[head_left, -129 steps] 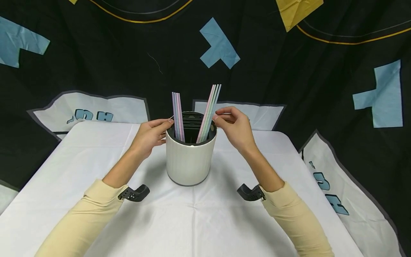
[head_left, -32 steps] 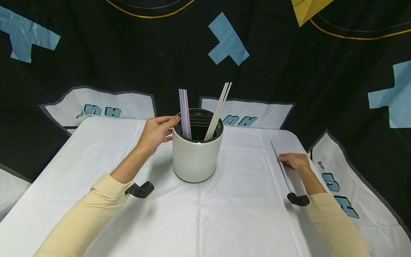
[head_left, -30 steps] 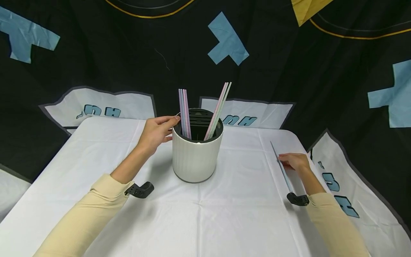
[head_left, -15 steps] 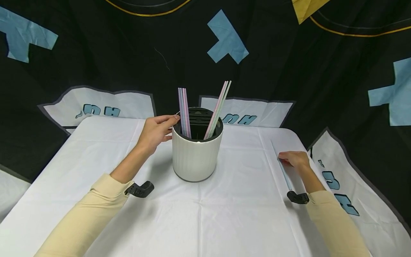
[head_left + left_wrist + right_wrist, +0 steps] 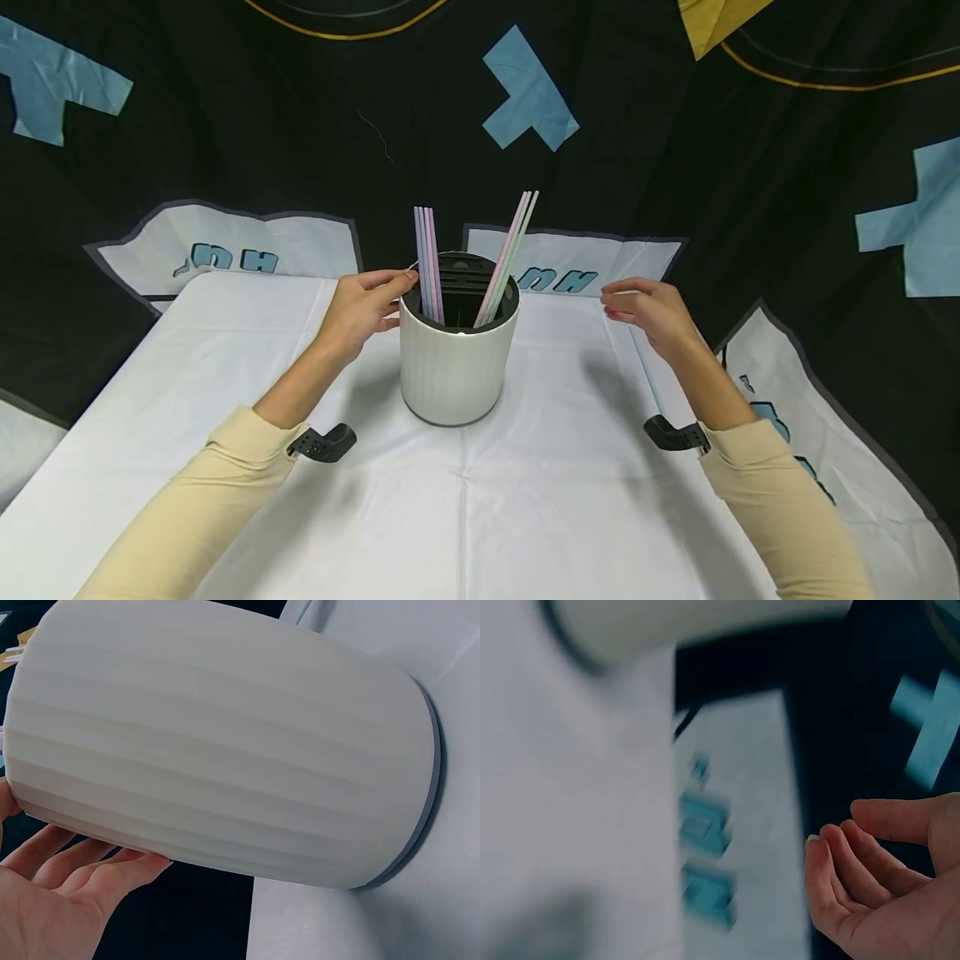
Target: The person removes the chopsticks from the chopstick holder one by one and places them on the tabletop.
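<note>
- The white container (image 5: 453, 375) stands upright on the white cloth (image 5: 540, 508), with a black slotted insert (image 5: 463, 268) inside its rim.
- Your left hand (image 5: 356, 310) is at the container's left side and grasps its rim, the thumb at the top edge and the fingers against the outer wall.
- Your right hand (image 5: 649, 315) is raised above the cloth, well apart from the container on its right; its grip is released, the thumb standing away from loosely bent fingers.
- The left bunch (image 5: 428, 258), lilac, blue and pink sticks, stands nearly upright inside the container, close to your left fingertips.
- The right bunch (image 5: 507, 260), pink and pale green sticks, leans rightward out of the container.
- A pale blue stick (image 5: 647, 371) lies on the cloth to the container's right, partly hidden by your right hand and its black wrist device (image 5: 670, 433).
- Behind the container hangs a black backdrop (image 5: 420, 125).
</note>
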`<state>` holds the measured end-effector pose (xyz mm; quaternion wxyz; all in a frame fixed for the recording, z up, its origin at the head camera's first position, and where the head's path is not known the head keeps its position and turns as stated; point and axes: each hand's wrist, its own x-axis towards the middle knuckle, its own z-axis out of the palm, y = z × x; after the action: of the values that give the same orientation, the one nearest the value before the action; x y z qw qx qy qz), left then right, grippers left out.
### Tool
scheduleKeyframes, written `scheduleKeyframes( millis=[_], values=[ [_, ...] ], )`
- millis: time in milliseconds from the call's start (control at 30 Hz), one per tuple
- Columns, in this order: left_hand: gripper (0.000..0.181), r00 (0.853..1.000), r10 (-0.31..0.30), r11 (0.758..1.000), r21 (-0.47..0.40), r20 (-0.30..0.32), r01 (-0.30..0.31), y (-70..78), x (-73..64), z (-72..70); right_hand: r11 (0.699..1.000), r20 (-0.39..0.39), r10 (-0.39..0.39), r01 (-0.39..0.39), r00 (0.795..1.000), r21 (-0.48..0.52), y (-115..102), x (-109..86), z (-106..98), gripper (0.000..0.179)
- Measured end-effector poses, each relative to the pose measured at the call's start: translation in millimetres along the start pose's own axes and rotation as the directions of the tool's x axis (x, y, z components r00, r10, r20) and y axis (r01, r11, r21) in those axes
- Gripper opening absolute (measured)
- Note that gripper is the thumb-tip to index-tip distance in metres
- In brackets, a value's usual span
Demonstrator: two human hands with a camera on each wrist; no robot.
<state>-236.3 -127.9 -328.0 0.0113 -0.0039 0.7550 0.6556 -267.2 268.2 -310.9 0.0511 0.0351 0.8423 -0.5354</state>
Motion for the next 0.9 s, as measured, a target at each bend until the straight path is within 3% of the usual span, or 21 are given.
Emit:
scheduleKeyframes(
  millis=[233,400,600,900],
  values=[
    [0.047,1.000,0.001,1.000,0.012,-0.002,-0.001,0.2,-0.8,-0.3,0.987,0.062,-0.118,0.110,0.991,0.116,-64,-19.5,44,0.030],
    [0.047,1.000,0.001,1.000,0.010,0.000,-0.001,0.1,-0.5,0.7,0.978,0.129,-0.168,0.149,0.977,0.146,-89,-29.0,69,0.027],
    [0.046,1.000,0.006,1.000,0.009,0.004,-0.006,-1.2,-0.3,1.6,0.981,0.202,-0.178,0.158,0.963,0.113,-96,-33.1,89,0.028],
    [0.045,1.000,0.011,1.000,0.017,0.000,-0.011,-1.4,-0.2,0.4,0.979,0.159,-0.190,0.175,0.969,0.106,-89,-33.2,99,0.022]
  ],
)
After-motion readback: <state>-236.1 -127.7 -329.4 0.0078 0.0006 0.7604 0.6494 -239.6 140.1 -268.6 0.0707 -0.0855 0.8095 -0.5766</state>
